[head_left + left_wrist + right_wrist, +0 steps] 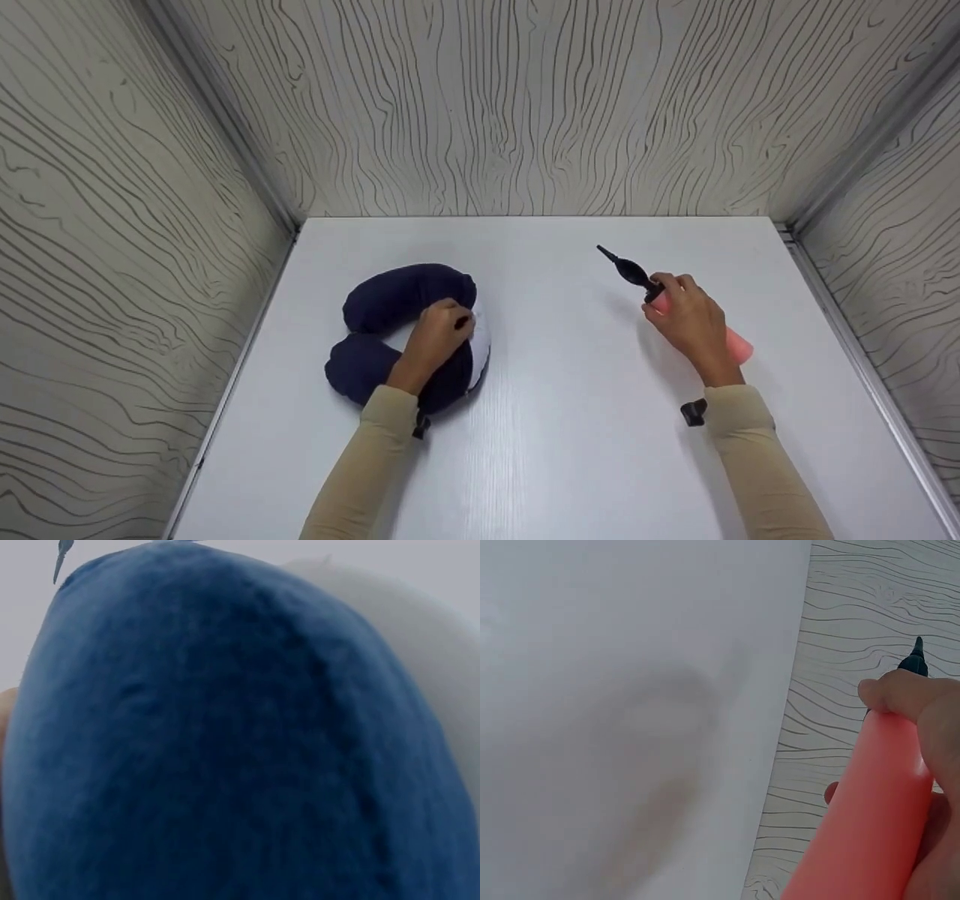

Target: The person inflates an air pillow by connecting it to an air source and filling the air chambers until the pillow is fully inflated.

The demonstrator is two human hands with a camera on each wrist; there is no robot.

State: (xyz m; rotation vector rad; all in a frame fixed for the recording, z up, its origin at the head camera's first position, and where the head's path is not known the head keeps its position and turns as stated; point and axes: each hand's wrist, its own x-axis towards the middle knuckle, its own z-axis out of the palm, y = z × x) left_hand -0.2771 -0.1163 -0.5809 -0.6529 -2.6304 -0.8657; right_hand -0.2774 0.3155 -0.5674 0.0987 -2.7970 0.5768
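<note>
A navy U-shaped neck pillow [405, 289] lies at the left of the table, its open end facing left and a pale patch at its right edge. My left hand [439, 334] lies across the pillow, its curled fingers gripping near that pale edge. A small dark bit shows between the fingers; I cannot tell what it is. In the left wrist view the blue pillow [225, 727] hides most of that hand. Above the table at the right, my right hand [688, 319] grips a coral-pink hand pump [739, 346], whose black tapered nozzle points up and left.
A white table [555, 420] bears everything here. Wood-grain panels [495, 105] stand behind it and along both sides, with metal rails at the corners. A small black wrist camera [694, 412] sits by the right cuff.
</note>
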